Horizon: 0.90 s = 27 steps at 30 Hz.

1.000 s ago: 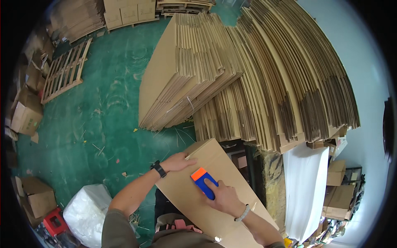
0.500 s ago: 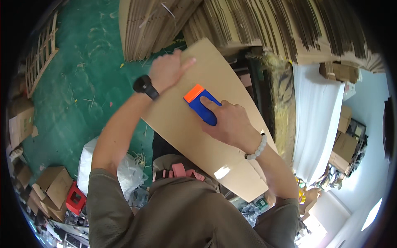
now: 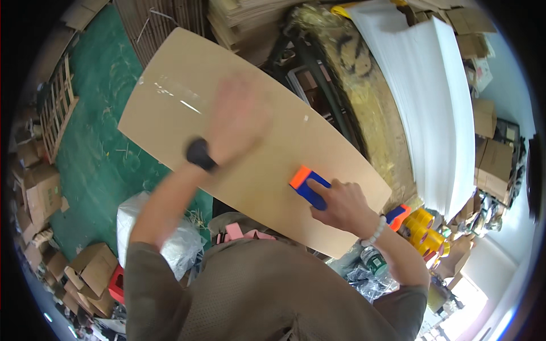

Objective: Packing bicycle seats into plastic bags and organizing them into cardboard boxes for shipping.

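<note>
A large brown cardboard sheet [image 3: 267,136] lies slantwise before me, its far end towards the upper left. Pieces of clear tape shine on that end. My right hand [image 3: 341,204], a beaded bracelet at its wrist, is closed round a flat blue tool with an orange front edge [image 3: 310,187]; the index finger rests along its top. The tool is over the sheet's near right part, and whether it touches the board cannot be made out. My left hand [image 3: 239,116], wearing a black watch, is over the middle of the sheet, its fingers smeared by motion.
Stacked cardboard [image 3: 239,28] stands beyond the sheet. To the right are a bench edge wrapped in yellowish film [image 3: 364,85], white foam sheeting [image 3: 426,113] and yellow tape rolls [image 3: 424,233]. A plastic bottle [image 3: 373,261] is near my right forearm; a white bag [image 3: 176,238] lies at left.
The cardboard's far end has swung leftward, showing tape pieces on it. My right hand has moved right and nearer with the blue tool. My left hand has moved from the edge inward over the sheet.
</note>
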{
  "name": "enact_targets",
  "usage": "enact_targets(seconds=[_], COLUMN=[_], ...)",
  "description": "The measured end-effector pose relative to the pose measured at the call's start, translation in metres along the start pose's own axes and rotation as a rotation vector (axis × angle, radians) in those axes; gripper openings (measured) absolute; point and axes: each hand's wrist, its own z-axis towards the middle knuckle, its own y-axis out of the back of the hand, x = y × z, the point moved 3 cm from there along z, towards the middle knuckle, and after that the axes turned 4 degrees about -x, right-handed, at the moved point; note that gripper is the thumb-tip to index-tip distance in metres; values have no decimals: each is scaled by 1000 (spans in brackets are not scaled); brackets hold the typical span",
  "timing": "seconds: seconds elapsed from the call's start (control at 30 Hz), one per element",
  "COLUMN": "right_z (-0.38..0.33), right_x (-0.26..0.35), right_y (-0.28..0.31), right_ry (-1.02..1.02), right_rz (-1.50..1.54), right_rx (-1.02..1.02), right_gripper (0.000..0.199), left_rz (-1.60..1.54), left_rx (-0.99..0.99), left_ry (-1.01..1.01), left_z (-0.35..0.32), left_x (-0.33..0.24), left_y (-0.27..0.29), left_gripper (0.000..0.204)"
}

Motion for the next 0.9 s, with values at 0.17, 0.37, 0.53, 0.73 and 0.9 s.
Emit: enact_targets(seconds=[0.17, 0.37, 0.53, 0.73, 0.9], right_z=[-16, -148, -280, -159, -163], right_x=[-36, -130, -234, -241, -253], right_y=[-22, -45, -110, -223, -224], right_ry=[141, -82, -219, -158, -234], right_rz=[55, 60, -101, 60, 227], right_rx=[-109, 120, 182, 95, 10], right_gripper=[56, 58, 61, 53, 68], left_rz=[49, 150, 190, 207, 235], left_rx=[169, 92, 69, 97, 114], left_ry=[-67, -132, -168, -217, -234], left_z=[-37, -50, -40, -39, -42], left_x=[-92, -90, -95, -102, -95], left_y=[-67, -80, -82, -93, -89], left_gripper=[62, 63, 62, 63, 63])
